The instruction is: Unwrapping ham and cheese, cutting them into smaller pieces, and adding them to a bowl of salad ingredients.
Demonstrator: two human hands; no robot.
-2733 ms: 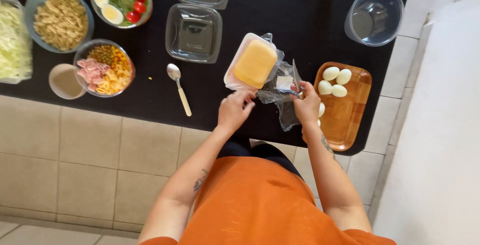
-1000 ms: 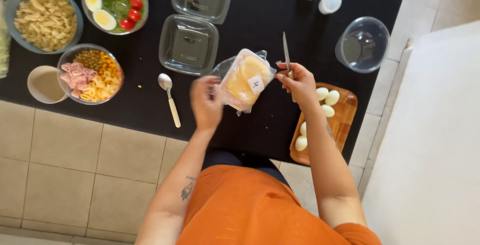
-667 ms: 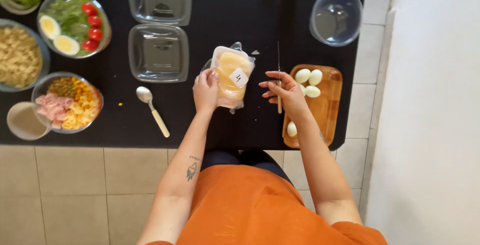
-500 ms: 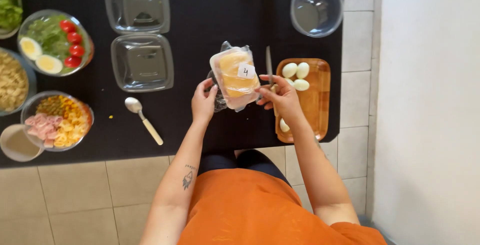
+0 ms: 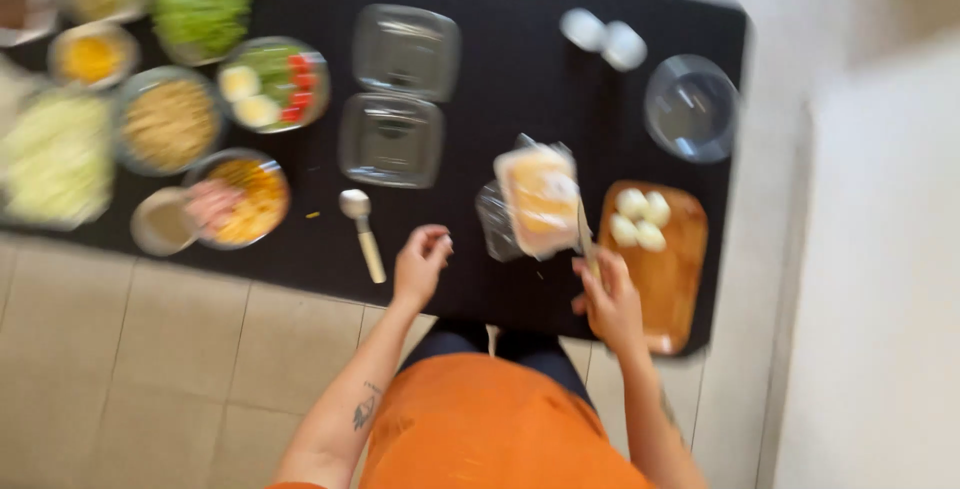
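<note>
The view is motion-blurred. A plastic-wrapped pack of yellow cheese [image 5: 538,199] lies on the black table [image 5: 520,79], just left of a wooden board [image 5: 662,284] that carries peeled white eggs [image 5: 640,219]. My right hand [image 5: 610,301] is at the board's left edge and grips a knife [image 5: 583,229] whose blade points up along the pack's right side. My left hand [image 5: 422,261] hovers near the table's front edge with curled fingers and nothing in it, between a spoon [image 5: 362,234] and the pack.
Two empty clear containers [image 5: 392,139] [image 5: 405,49] sit mid-table. A glass bowl [image 5: 690,109] and two white shakers [image 5: 603,37] stand at the back right. Several bowls fill the left: ham and corn [image 5: 238,199], pasta [image 5: 170,124], egg-tomato salad [image 5: 272,84], lettuce [image 5: 205,4].
My left hand has let go of the cheese pack and drawn back toward the table edge. The pack now rests on the table. The camera has swung, so the scene has shifted right.
</note>
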